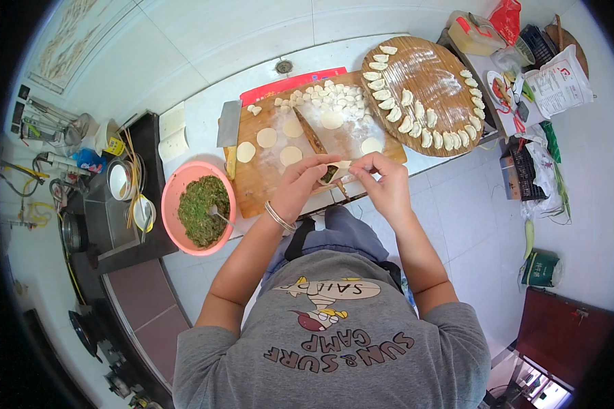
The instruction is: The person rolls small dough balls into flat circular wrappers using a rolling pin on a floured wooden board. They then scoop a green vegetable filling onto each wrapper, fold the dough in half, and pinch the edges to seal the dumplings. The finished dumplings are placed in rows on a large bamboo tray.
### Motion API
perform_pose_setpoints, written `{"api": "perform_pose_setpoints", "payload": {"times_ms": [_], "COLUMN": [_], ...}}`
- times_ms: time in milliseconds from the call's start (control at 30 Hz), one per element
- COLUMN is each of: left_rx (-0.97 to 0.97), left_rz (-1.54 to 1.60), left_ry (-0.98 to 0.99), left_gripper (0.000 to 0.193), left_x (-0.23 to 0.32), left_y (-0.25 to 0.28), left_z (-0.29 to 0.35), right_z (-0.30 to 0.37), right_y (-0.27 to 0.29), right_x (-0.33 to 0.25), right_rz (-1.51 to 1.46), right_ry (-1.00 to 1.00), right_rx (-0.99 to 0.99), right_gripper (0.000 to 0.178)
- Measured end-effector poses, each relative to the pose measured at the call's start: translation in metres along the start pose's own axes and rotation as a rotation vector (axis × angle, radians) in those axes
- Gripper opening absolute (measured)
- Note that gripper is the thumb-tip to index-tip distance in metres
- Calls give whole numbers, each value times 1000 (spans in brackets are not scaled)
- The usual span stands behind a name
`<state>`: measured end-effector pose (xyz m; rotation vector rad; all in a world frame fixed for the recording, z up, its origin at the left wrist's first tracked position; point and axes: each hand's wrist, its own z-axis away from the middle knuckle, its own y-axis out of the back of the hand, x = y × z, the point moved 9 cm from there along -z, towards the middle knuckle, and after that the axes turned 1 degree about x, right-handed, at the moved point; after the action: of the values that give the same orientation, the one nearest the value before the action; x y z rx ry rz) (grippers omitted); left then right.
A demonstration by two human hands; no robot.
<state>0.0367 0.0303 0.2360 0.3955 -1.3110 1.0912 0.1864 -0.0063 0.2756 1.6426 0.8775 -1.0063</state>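
Note:
A dumpling wrapper (341, 167) with dark green filling showing in its fold is held over the near edge of the wooden board (252, 198). My left hand (303, 183) is closed around its left side. The fingers of my right hand (387, 185) pinch its right edge. Flat round wrappers (291, 156), a rolling pin (310, 131) and several small dough pieces (334, 97) lie on the floured board. To the left sits a pink bowl (170, 230) of chopped green filling (201, 211), with a metal spoon (220, 214) in it.
A round wooden board (433, 71) at the back right bears several finished dumplings (389, 103). A cleaver (229, 124) lies at the board's left edge. Further left is a sink (109, 221) with stacked bowls and chopsticks (133, 170). Bags and a crate (523, 167) stand at the right.

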Motion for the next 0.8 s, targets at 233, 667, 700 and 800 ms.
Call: {"api": "perform_pose_setpoints", "payload": {"times_ms": [233, 667, 700, 800], "left_rx": [3, -7, -6, 0], "left_rz": [-130, -82, -91, 4], "left_ry": [27, 45, 55, 66], "left_gripper": [38, 39, 39, 39], "left_x": [5, -2, -2, -10], "left_y": [0, 1, 1, 3], "left_z": [6, 1, 2, -2], "right_z": [-3, -4, -4, -4], "right_y": [-4, -3, -4, -1], "right_x": [3, -7, -6, -15], "right_rz": [16, 21, 43, 98], "right_ry": [19, 169, 174, 243], "right_rx": [-71, -64, -81, -74], "right_gripper": [18, 10, 12, 18]}}
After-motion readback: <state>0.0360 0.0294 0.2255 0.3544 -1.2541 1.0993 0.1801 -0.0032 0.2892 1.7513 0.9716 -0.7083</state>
